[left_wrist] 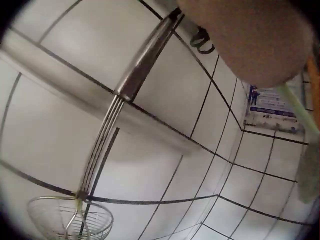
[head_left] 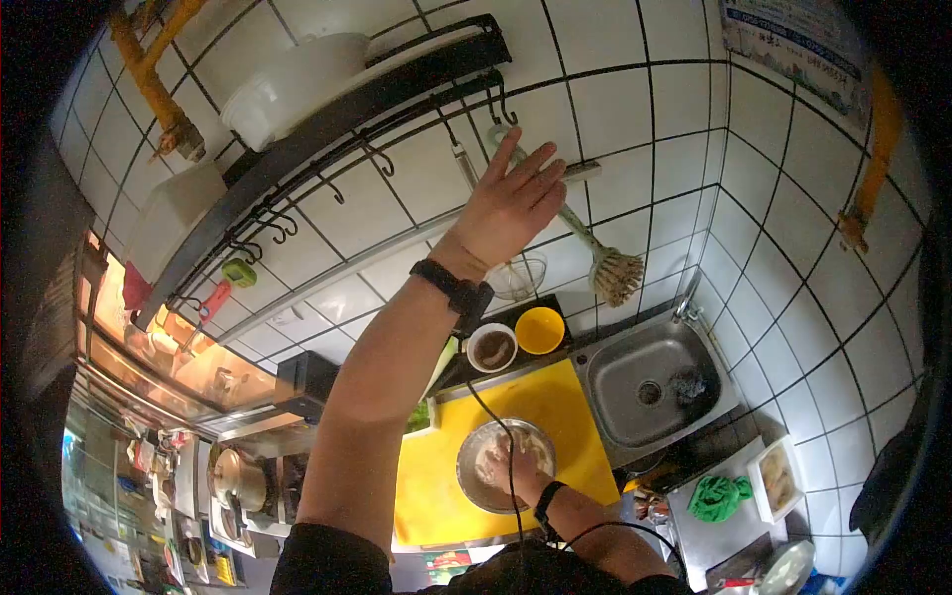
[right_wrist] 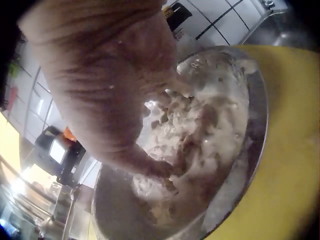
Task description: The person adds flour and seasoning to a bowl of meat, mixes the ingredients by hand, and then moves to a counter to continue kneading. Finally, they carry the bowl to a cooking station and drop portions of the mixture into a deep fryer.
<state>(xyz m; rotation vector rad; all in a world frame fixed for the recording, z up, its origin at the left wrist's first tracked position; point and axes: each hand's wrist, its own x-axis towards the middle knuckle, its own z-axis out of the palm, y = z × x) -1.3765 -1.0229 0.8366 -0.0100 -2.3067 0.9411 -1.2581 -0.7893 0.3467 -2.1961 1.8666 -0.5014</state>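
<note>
My left hand (head_left: 511,203) is raised high by the tiled wall, fingers spread and pointing up, just below a black hook on the shelf rail. It overlaps the handle of a hanging green brush (head_left: 617,276). A wire skimmer (left_wrist: 72,217) with a metal handle hangs close by in the left wrist view. Down on the yellow board (head_left: 426,496) stands a metal bowl (right_wrist: 261,125) of pale, wet, lumpy batter mixture (right_wrist: 215,130). My right hand (right_wrist: 115,85) reaches into it, thumb and fingers apart, the fingertips sunk in the batter and hidden.
A white bowl (head_left: 491,348) of brown contents and a yellow bowl (head_left: 539,330) stand behind the board. A steel sink (head_left: 650,372) is to the right. The black shelf (head_left: 397,79) with hooks runs above. A dark cable crosses before the metal bowl.
</note>
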